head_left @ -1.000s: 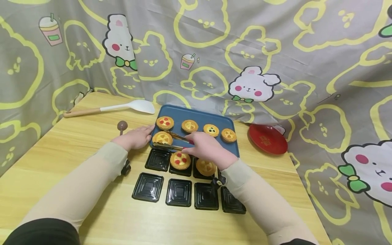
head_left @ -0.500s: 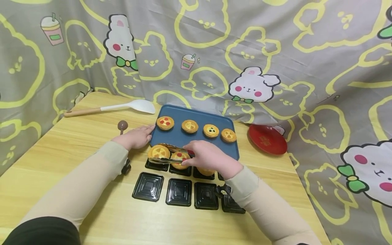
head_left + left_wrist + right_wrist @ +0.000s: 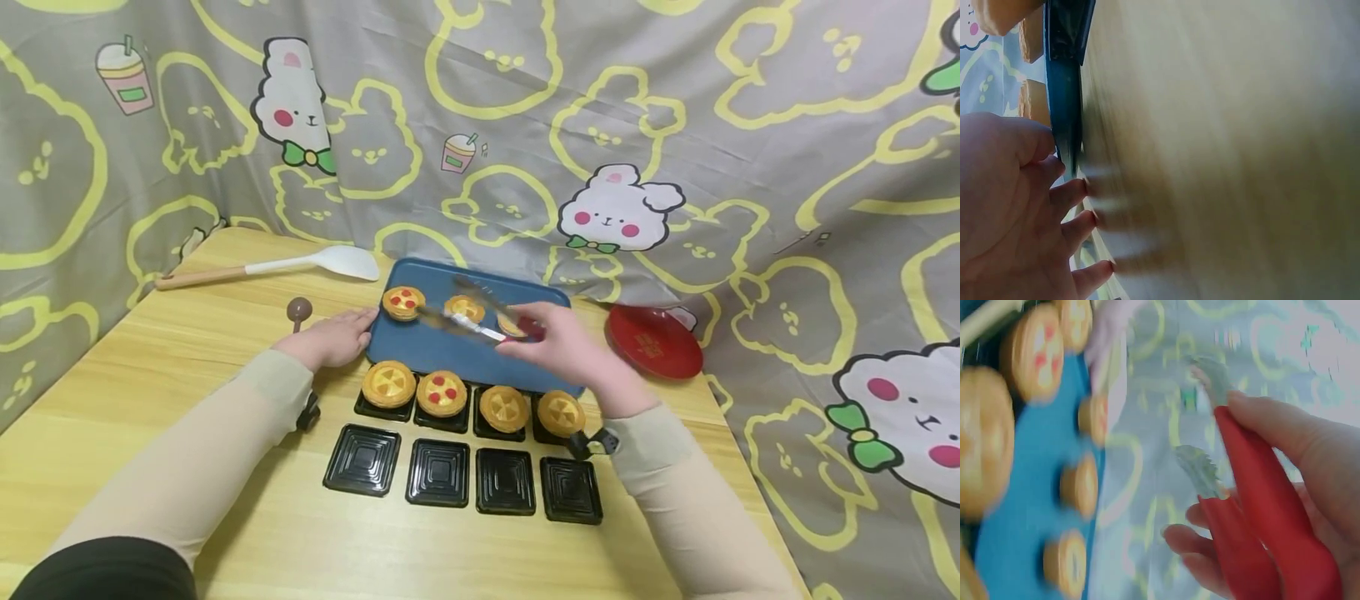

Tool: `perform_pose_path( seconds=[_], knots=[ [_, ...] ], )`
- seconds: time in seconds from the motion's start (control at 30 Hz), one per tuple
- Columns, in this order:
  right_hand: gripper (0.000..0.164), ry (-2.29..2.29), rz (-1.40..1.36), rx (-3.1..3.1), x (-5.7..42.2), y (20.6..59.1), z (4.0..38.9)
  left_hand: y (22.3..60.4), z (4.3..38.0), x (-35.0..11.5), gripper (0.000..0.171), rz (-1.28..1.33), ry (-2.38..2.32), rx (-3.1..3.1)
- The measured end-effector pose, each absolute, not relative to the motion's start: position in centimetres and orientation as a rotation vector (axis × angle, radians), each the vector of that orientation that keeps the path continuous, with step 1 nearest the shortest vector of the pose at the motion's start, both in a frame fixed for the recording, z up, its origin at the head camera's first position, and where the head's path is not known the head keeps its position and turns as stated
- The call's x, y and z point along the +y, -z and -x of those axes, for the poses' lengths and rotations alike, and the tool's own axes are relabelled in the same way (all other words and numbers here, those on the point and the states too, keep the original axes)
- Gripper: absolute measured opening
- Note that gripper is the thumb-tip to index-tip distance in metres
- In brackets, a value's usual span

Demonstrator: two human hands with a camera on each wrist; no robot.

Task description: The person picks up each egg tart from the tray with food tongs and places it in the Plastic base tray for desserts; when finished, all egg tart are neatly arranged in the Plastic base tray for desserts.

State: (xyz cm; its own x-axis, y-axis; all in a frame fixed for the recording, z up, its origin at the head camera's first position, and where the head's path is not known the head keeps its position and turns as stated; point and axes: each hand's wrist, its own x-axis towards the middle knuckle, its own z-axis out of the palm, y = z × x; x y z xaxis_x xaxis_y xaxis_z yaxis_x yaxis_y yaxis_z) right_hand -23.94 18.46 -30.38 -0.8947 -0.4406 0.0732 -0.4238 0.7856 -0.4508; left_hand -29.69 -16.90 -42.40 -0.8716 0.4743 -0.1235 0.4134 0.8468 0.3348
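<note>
My right hand [image 3: 566, 346] grips red-handled metal tongs [image 3: 487, 333] above the blue tray [image 3: 442, 346]; their tips are apart with nothing between them. In the right wrist view the thumb and fingers wrap the red handles [image 3: 1263, 481]. My left hand [image 3: 337, 335] rests on the table with its thumb side against the tray's left edge; the left wrist view shows its fingers [image 3: 1079, 228] spread. On the tray sit a red-dotted tart [image 3: 403, 303] and others partly hidden by the tongs and right hand. A row of tarts [image 3: 388, 384] sits on black square plastic bases.
Nearer me lies a row of bare black bases [image 3: 363, 459]. A white spatula [image 3: 348, 260] with a wooden handle lies at the back left, near a brown round-headed utensil [image 3: 299, 309]. A red plate [image 3: 655, 342] stands right of the tray, before a patterned curtain [image 3: 510, 108].
The tongs carried a yellow-topped tart from the tray's front left onto the leftmost black base and let it go. My right hand then moved back and right over the tray. The left hand stayed put.
</note>
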Motion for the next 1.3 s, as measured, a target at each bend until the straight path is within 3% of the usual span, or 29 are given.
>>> perform_pose_path(
  seconds=[0.2, 0.47, 0.83, 1.3],
  knots=[
    [0.084, 0.693, 0.361, 3.053, 26.2, 30.8, 25.6, 42.7, 30.0, -16.8, 0.057, -0.692, -0.436, 2.821],
    [0.075, 0.572, 0.168, 3.096, 32.7, 33.7, 26.5, 42.7, 30.0, -17.0, 0.057, -0.688, -0.452, 2.824],
    [0.074, 0.509, 0.211, 3.067, 33.8, 35.9, 26.4, 43.5, 30.3, -17.2, 0.058, -0.699, -0.490, 2.821],
    [0.054, 0.565, 0.210, 3.073, 33.7, 37.0, 26.7, 43.5, 30.4, -17.4, 0.058, -0.722, -0.480, 2.822]
  ],
)
